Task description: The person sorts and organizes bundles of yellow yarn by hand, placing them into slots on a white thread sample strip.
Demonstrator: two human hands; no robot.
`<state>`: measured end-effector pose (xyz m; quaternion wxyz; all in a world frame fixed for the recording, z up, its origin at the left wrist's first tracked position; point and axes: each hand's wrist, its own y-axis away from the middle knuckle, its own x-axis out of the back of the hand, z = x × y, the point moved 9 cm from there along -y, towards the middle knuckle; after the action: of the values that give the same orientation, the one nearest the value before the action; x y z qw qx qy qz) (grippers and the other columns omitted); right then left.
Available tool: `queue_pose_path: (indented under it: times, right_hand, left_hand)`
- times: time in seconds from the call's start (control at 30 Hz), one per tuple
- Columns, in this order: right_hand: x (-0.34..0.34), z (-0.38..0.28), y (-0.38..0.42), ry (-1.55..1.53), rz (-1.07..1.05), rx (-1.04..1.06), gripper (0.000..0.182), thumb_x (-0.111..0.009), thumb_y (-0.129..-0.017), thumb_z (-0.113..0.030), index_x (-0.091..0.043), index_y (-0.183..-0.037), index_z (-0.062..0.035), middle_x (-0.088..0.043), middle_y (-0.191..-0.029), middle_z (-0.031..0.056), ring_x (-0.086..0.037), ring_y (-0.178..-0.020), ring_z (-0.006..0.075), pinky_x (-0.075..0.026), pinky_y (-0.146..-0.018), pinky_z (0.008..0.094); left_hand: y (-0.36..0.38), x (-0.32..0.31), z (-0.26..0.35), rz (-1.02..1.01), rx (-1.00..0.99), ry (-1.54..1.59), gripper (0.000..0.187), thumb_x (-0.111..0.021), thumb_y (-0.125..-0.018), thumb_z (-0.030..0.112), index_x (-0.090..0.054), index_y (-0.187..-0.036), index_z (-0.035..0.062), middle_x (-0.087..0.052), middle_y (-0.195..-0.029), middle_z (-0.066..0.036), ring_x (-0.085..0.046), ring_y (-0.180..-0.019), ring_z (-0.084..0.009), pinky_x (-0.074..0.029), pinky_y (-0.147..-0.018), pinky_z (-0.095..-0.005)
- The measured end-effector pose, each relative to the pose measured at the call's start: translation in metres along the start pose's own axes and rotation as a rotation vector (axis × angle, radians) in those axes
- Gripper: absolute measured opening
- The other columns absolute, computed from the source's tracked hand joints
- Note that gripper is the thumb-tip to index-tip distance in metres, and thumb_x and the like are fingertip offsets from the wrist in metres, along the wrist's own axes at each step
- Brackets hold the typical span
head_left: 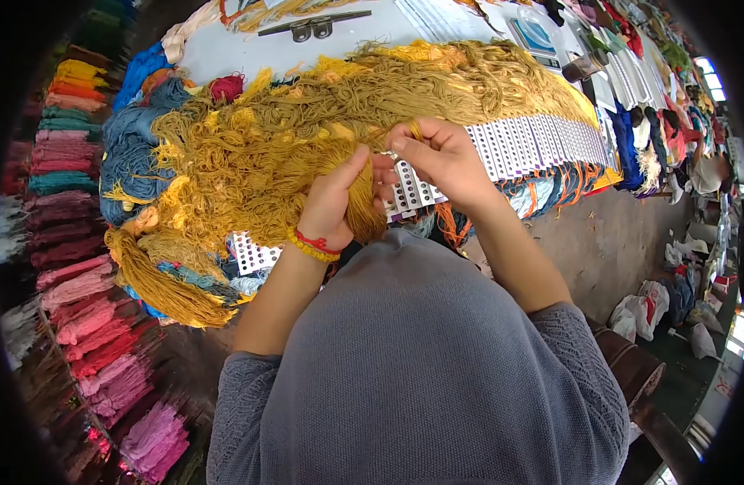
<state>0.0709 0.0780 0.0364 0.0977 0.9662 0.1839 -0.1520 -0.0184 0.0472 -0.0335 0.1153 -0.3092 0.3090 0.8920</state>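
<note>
My left hand (331, 198), with a red and yellow bracelet at its wrist, is closed around a thick hank of mustard-yellow yarn (364, 206). The hank hangs down toward my lap. Just to the right, my right hand (446, 160) pinches a few yellow strands (415, 129) between thumb and fingers. Beneath both hands lies a broad heap of loose mustard and olive yarn (251, 174). A row of white cards with dark holes (526, 145) runs along the heap's near side, partly under my right hand.
Blue yarn (137, 153) is piled at the table's left end. At the back are a black clip-like metal piece (311, 29) and a small scale (535, 36). Colored skeins hang on a rack (69, 162) at left. Plastic bags (643, 307) lie on the floor at right.
</note>
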Motion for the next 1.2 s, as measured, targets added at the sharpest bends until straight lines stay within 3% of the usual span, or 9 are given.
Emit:
queue_pose_path:
  times: [0.03, 0.1, 0.2, 0.33, 0.43, 0.57, 0.8, 0.87, 1.2]
  right_hand:
    - [0.012, 0.002, -0.005, 0.102, 0.075, 0.065, 0.01, -0.055, -0.081, -0.011, -0.057, -0.085, -0.0025, -0.045, -0.055, -0.0056, -0.031, -0.043, 0.001, -0.022, -0.039, 0.0172]
    - [0.028, 0.012, -0.01, -0.137, 0.141, -0.01, 0.012, -0.05, -0.083, -0.011, -0.056, -0.09, -0.0028, -0.037, -0.05, -0.0054, -0.028, -0.041, 0.0027, -0.02, -0.037, 0.0189]
    - [0.04, 0.015, -0.011, -0.548, 0.174, 0.063, 0.015, -0.043, -0.086, -0.011, -0.052, -0.096, -0.0032, -0.028, -0.047, -0.0045, -0.023, -0.038, 0.005, -0.018, -0.036, 0.0215]
    - [0.028, 0.023, 0.004, -0.083, 0.278, -0.068, 0.011, -0.055, -0.081, -0.012, -0.057, -0.086, -0.003, -0.044, -0.053, -0.0041, -0.034, -0.043, 0.0029, -0.025, -0.041, 0.018]
    - [-0.007, 0.027, 0.007, 0.075, 0.13, -0.013, 0.009, -0.058, -0.08, -0.009, -0.057, -0.085, -0.001, -0.05, -0.06, -0.0048, -0.04, -0.052, -0.0001, -0.032, -0.046, 0.0163]
    - [-0.01, 0.028, 0.008, 0.505, 0.089, 0.048, 0.009, -0.056, -0.081, -0.008, -0.056, -0.083, -0.0001, -0.053, -0.066, -0.0031, -0.044, -0.055, 0.0008, -0.037, -0.05, 0.0169]
    - [-0.004, 0.033, 0.007, 0.15, 0.157, 0.035, 0.009, -0.054, -0.081, -0.007, -0.056, -0.084, 0.0009, -0.05, -0.063, -0.0044, -0.041, -0.052, 0.002, -0.034, -0.047, 0.0176]
    - [-0.007, 0.031, 0.009, -0.018, 0.171, -0.03, 0.01, -0.052, -0.082, -0.005, -0.056, -0.089, 0.0019, -0.056, -0.073, -0.0017, -0.048, -0.057, 0.0029, -0.04, -0.052, 0.0173]
    - [-0.002, 0.038, 0.008, 0.047, 0.144, 0.078, 0.011, -0.054, -0.08, -0.004, -0.056, -0.089, 0.0017, -0.056, -0.089, -0.0005, -0.045, -0.06, 0.0011, -0.038, -0.053, 0.0157]
  left_hand:
    - [-0.001, 0.005, -0.002, -0.001, 0.001, -0.001, 0.038, -0.037, -0.091, 0.033, -0.051, -0.102, -0.001, -0.057, -0.082, -0.005, -0.054, -0.064, -0.0112, -0.042, -0.055, -0.0215]
    - [0.004, -0.011, -0.013, -0.302, 0.132, 0.056, 0.04, -0.036, -0.091, 0.034, -0.051, -0.103, -0.001, -0.054, -0.073, -0.003, -0.049, -0.058, -0.0095, -0.039, -0.05, -0.0214]
    - [0.013, -0.024, 0.006, -0.445, 0.022, 0.253, 0.044, -0.034, -0.091, 0.038, -0.051, -0.104, -0.0007, -0.052, -0.069, -0.003, -0.047, -0.055, -0.0085, -0.038, -0.048, -0.0209]
    - [0.01, -0.018, 0.019, -0.269, -0.069, 0.171, 0.05, -0.031, -0.091, 0.041, -0.043, -0.12, 0.0022, -0.053, -0.095, -0.005, -0.05, -0.073, -0.009, -0.041, -0.058, -0.0202]
    - [0.01, -0.013, 0.017, -0.222, -0.088, 0.1, 0.051, -0.03, -0.091, 0.041, -0.038, -0.125, 0.003, -0.05, -0.107, -0.005, -0.05, -0.086, -0.0097, -0.043, -0.068, -0.0225]
    - [0.009, -0.025, 0.015, -0.245, -0.137, -0.006, 0.05, -0.03, -0.092, 0.04, -0.038, -0.125, 0.0024, -0.05, -0.11, -0.005, -0.05, -0.093, -0.0108, -0.043, -0.076, -0.0256]
    - [0.009, -0.012, 0.024, -0.18, -0.186, 0.081, 0.047, -0.031, -0.092, 0.036, -0.043, -0.119, 0.0006, -0.052, -0.11, -0.006, -0.051, -0.097, -0.0131, -0.043, -0.08, -0.028]
    - [0.008, -0.01, 0.022, -0.198, -0.182, 0.103, 0.046, -0.031, -0.092, 0.036, -0.045, -0.118, 0.0004, -0.053, -0.109, -0.006, -0.051, -0.096, -0.0133, -0.044, -0.08, -0.0283]
    - [0.007, -0.015, 0.022, -0.19, -0.182, 0.091, 0.046, -0.031, -0.092, 0.034, -0.043, -0.119, -0.0016, -0.052, -0.111, -0.009, -0.051, -0.098, -0.0162, -0.042, -0.084, -0.0304]
